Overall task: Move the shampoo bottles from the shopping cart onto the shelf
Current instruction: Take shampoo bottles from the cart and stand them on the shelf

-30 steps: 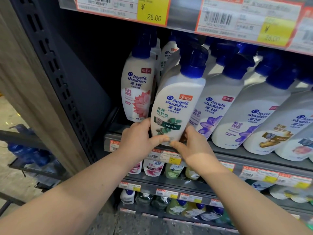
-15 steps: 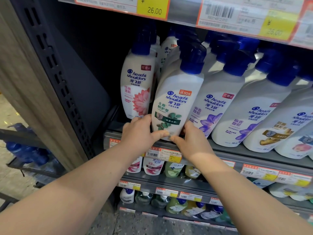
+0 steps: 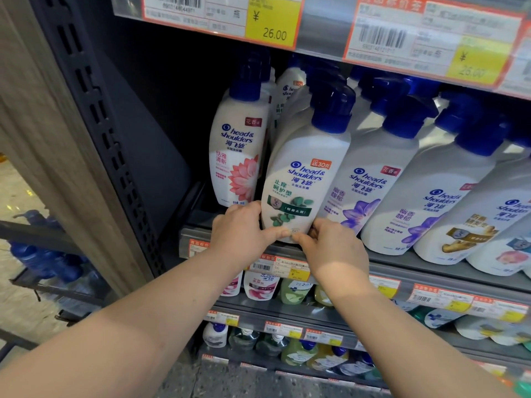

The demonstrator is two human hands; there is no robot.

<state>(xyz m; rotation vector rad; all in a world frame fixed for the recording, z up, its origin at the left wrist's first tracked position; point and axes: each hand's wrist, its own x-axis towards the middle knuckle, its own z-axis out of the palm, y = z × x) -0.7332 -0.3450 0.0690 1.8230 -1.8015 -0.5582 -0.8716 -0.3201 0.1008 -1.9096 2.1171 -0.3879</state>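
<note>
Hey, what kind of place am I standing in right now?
Most likely a supermarket's hair-care aisle: rows of shampoo bottles on a metal shelf, yellow price tags reading 26.00, and barcode labels along shelf edges.

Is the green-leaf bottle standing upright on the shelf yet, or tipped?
Tipped. The green-leaf bottle leans, its cap right of its base, with the left hand and right hand gripping the bottom at the shelf edge.

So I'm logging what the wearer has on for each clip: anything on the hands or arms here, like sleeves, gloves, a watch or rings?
Nothing shows. The left hand and right hand are bare, without gloves, and both forearms are uncovered to the frame's lower edge. No sleeve, watch, bracelet or ring shows.
</note>
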